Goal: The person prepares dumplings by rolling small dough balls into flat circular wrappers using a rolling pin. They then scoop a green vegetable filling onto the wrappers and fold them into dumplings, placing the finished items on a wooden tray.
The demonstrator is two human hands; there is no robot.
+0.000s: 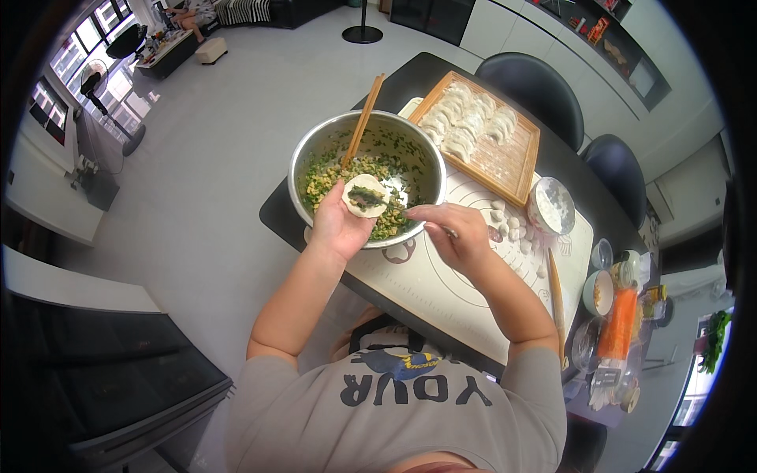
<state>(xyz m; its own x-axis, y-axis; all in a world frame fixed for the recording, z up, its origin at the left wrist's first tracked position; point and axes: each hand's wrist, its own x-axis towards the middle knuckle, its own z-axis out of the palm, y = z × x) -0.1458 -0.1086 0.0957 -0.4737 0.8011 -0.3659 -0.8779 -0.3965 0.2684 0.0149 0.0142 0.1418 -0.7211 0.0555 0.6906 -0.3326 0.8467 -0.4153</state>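
On the palm and fingers of my left hand [343,227] lies a round dough wrapper [356,209], held over a steel mixing bowl [437,171]. Green and yellow chopped filling [362,193] sits in the middle of the wrapper. My right hand [458,233] grips a thin spoon-like utensil [395,207], whose tip is at the filling; its head is partly covered. More chopped filling [319,180] fills the bottom of the bowl and clings to its wall. A pair of wooden chopsticks [365,118] leans in the bowl against the far rim.
A wooden tray [502,168] holds rows of folded dumplings [467,121]. Small dough pieces [513,227], a bowl of flour [553,207] and a rolling pin [556,295] are on the printed mat [426,295]. Containers and an orange package [618,322] crowd the right end. Chairs [535,88] stand beyond the table.
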